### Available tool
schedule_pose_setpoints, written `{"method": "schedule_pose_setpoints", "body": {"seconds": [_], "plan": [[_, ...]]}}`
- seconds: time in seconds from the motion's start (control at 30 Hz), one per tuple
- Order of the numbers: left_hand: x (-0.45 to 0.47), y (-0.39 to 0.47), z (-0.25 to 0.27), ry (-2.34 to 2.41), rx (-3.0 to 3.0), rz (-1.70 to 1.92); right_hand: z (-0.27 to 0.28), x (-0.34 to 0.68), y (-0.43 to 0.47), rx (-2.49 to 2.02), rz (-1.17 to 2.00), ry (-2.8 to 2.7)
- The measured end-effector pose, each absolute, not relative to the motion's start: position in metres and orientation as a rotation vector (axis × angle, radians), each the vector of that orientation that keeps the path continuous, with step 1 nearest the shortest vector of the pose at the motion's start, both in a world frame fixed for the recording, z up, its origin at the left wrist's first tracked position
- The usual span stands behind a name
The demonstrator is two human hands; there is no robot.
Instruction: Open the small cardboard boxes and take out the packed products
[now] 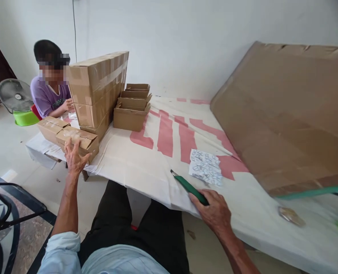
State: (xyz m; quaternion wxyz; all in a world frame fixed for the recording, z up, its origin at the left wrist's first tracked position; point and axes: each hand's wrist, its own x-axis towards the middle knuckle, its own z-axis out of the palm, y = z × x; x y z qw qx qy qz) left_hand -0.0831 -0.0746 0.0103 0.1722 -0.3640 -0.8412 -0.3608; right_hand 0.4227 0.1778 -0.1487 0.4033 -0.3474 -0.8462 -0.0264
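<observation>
My left hand point(74, 158) is spread against the near side and top edge of a small taped cardboard box point(84, 140), with thumb and fingers apart. Another closed box point(52, 127) adjoins it on the left. In my right hand point(214, 211), close to the table's front edge, is a green utility knife point(189, 188). Its metal tip points forward and left, away from my body. A crumpled sheet of white labels with blue print point(205, 167) lies just beyond the knife.
A tall stack of taped boxes point(100, 83) stands beyond my left hand, with several open boxes point(131, 118) beside it. A large cardboard panel point(294, 118) leans at right. Near it lies a roll of tape point(291, 216). A person in purple point(50, 95) sits behind the stack.
</observation>
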Motion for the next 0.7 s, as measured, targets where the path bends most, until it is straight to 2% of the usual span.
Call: {"method": "schedule_pose_setpoints", "body": {"seconds": [0.3, 0.7], "plan": [[-0.075, -0.081, 0.014, -2.494, -1.078, -0.866, -0.153, 0.424, 0.180, -0.914, -0.016, -2.124], [-0.086, -0.089, 0.042, -2.607, -1.126, -0.644, -0.151, 0.420, 0.178, -0.964, -0.031, -2.109]]}}
